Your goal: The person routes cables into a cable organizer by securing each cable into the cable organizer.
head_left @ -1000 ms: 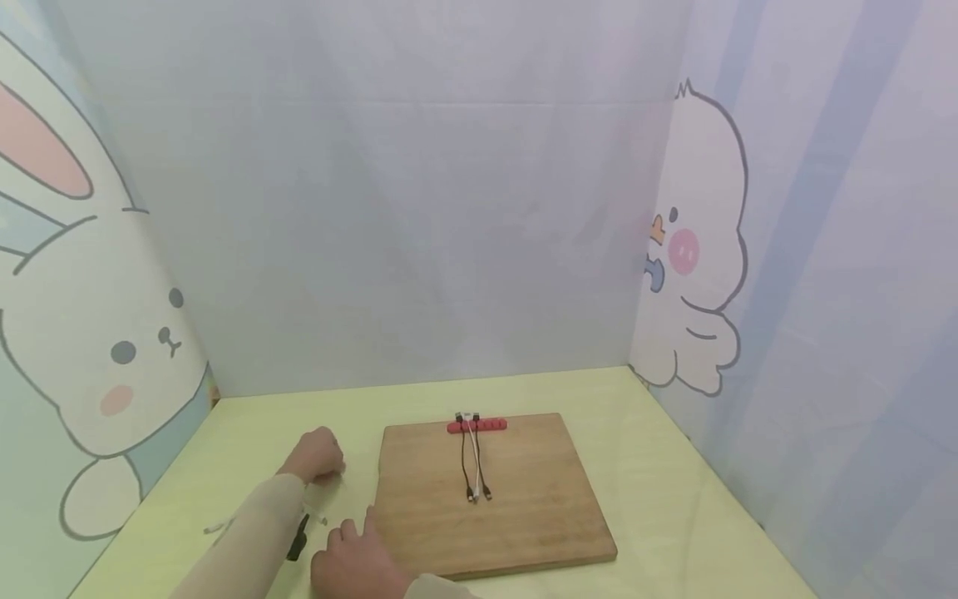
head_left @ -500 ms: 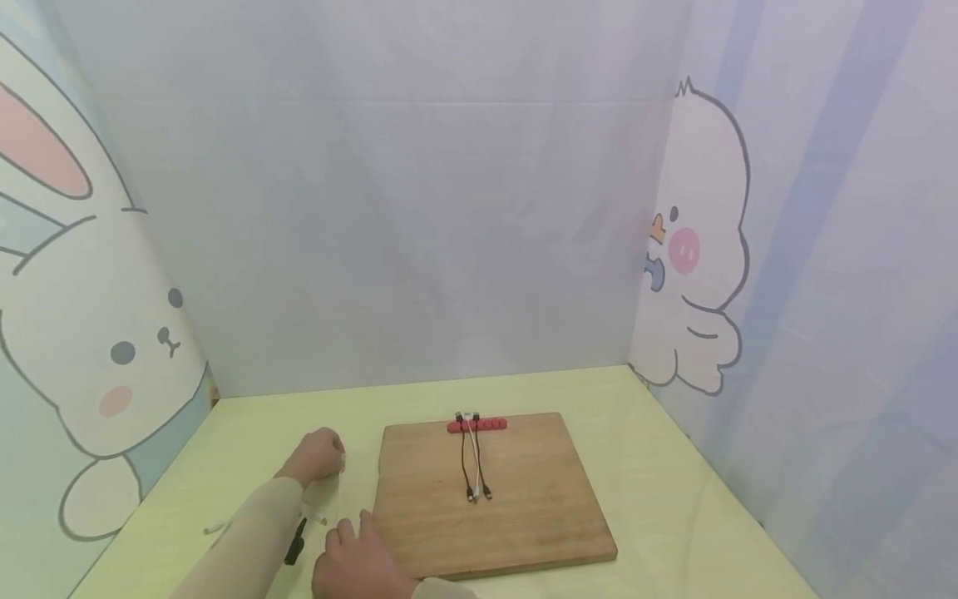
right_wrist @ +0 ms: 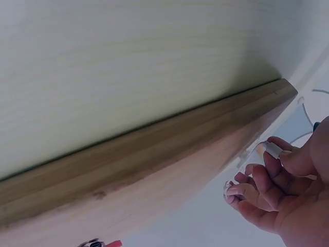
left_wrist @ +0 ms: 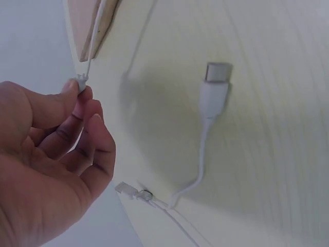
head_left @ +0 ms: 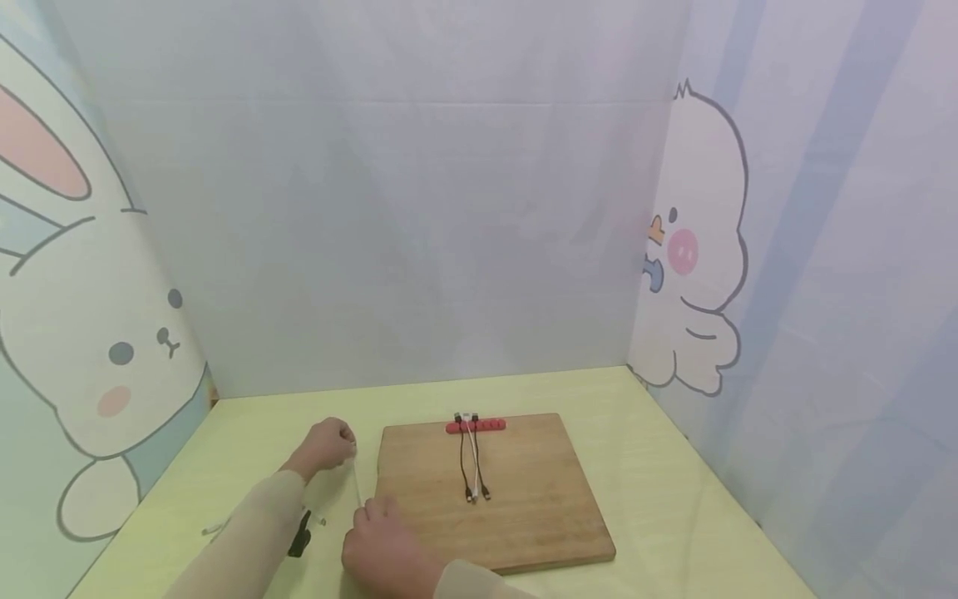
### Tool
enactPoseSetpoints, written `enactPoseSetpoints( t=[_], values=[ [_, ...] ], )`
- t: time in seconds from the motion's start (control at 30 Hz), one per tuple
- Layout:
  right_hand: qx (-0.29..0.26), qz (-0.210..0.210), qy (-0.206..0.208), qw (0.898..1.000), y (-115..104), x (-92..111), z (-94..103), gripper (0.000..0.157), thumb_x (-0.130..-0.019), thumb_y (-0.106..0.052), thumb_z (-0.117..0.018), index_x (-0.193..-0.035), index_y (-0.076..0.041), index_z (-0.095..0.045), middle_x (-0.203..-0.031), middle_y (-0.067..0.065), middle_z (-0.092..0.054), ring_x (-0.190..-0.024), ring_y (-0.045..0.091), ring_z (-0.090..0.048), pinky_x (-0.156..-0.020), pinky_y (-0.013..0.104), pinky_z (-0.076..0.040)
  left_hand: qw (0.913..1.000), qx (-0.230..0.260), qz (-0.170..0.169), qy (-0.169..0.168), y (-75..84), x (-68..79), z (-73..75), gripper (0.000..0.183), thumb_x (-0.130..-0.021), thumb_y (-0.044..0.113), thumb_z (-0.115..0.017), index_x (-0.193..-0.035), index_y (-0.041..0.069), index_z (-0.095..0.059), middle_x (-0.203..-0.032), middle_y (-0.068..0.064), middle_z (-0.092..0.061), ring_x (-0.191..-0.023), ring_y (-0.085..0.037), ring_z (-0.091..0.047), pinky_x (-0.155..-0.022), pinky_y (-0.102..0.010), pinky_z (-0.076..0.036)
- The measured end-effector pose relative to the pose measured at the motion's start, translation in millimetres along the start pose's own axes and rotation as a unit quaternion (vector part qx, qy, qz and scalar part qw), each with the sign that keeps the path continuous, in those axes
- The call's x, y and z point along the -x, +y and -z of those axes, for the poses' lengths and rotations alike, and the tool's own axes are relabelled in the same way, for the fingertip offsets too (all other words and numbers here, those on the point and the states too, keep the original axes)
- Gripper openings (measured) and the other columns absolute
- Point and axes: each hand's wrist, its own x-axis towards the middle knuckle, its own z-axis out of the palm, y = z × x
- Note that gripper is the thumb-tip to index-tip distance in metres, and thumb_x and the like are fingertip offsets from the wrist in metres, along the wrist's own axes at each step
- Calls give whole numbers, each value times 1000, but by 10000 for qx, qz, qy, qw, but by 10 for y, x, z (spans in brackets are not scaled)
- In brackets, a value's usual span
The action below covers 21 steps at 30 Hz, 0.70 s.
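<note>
A white USB cable (head_left: 357, 481) stretches between my two hands, left of the wooden board. My left hand (head_left: 325, 445) pinches its small white end (left_wrist: 81, 83) between thumb and forefinger. At the cable's other end, my right hand (head_left: 392, 545) holds a white plug (right_wrist: 272, 149) with thumb and fingers, near the board's front left corner. On the wooden board (head_left: 539, 507) lies a red cable holder (head_left: 490, 425). Two black cables (head_left: 462, 466) and a white one run from it toward the front, their upper plugs behind the holder.
Below my left hand, a white USB plug (left_wrist: 213, 100) lies on the yellow table (head_left: 262, 424), with another white plug (left_wrist: 131, 191) beyond it. A black item (head_left: 300, 537) lies beside my left sleeve, its kind unclear. Printed curtains (head_left: 419, 249) stand around the table.
My left hand has lifted slightly and moved right. My right hand has moved right and away from the black item, and the white cable now shows drawn out between both hands.
</note>
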Motion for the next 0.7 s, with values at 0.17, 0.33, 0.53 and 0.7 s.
enactPoseSetpoints(
  t=[0.17,0.33,0.53,0.7],
  values=[
    [160,4,247,9996,133,90,36,19,-89,-46,-63,-87,-28,-68,-84,-7,-58,-80,11,-48,-91,35,-49,9999,112,-29,78,184,-34,-15,5,-83,3,-62,-87,0,-62,-78,-8,-61,-68,-17,-58,-57,-27,-48],
    [-108,-49,234,9997,293,160,72,24,-87,-48,-60,-81,-25,-65,-85,-5,-55,-82,14,-45,-90,38,-44,9995,15,-156,271,404,-92,-47,6,-82,4,-63,-87,2,-62,-82,-8,-62,-70,-18,-56,-58,-28,-46],
    [-401,-506,13,9979,546,281,159,20,-83,-41,-64,-87,-21,-64,-101,0,-59,-97,18,-48,-102,44,-42,9977,-115,-390,542,708,-209,-84,7,-83,5,-61,-89,3,-61,-86,-9,-63,-75,-21,-56,-59,-29,-46],
    [-282,-786,112,9964,710,379,170,11,-87,-28,-62,-91,-19,-68,-101,2,-62,-100,19,-52,-104,45,-45,9954,-182,-582,737,1002,-267,-145,7,-82,4,-59,-88,6,-59,-85,-7,-62,-74,-20,-56,-59,-29,-45]
  ],
)
